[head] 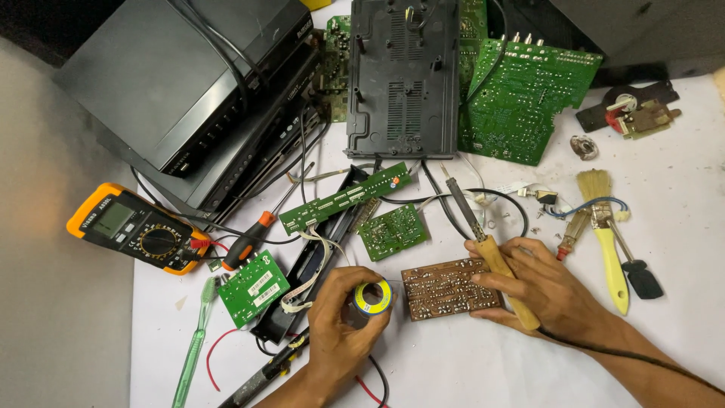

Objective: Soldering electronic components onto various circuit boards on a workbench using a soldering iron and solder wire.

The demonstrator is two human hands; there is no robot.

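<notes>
While the right hand point(540, 291) grips a wooden-handled iron point(483, 238) over the brown board point(445, 289) lying flat on the table point(680, 227), the left hand point(340, 329) clasps a solder spool point(371, 297), and the board looks light, stiff, best held by its edges

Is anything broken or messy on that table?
Yes: a black casing lies opened up, with bare green circuit boards scattered about it and loose wires trailing across the table. The left hand holds a solder spool; the right hand holds a soldering iron.
</notes>
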